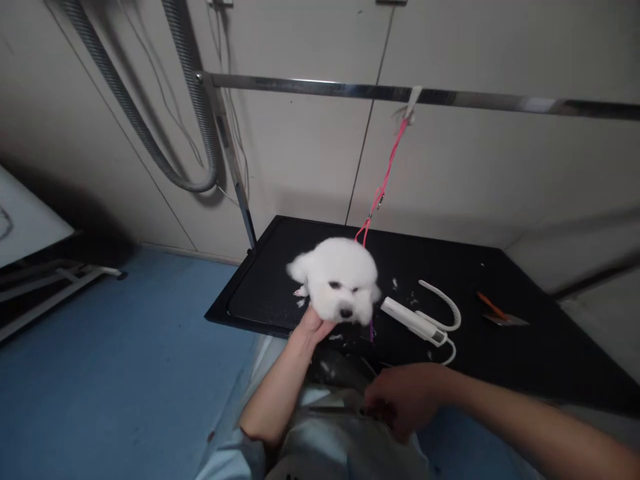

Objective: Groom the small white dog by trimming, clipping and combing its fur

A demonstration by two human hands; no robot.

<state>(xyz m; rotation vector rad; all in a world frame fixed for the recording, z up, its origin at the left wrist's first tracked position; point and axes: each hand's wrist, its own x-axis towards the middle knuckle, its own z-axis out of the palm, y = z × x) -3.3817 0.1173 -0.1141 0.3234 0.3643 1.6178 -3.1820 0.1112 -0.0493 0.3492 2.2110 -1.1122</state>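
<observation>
A fluffy white dog (345,267) is on the black grooming table (425,257), its face turned toward me. My left hand (321,324) is cupped beneath its chin, fingers closed against the fur and partly hidden by it. Low over my lap, in front of the table edge, my right hand (407,397) has its fingers curled. Thin dark and shiny lines show near those fingers, but shade hides what they hold. A pink grooming loop (387,170) runs from behind the dog's head up to the metal bar (320,87).
White corded clippers (415,321) lie right of the dog, beside tufts of cut fur. Farther right is a slicker brush (493,305) with an orange handle. A post (233,160) stands at the table's left corner. A grey ribbed hose (200,113) hangs by the wall.
</observation>
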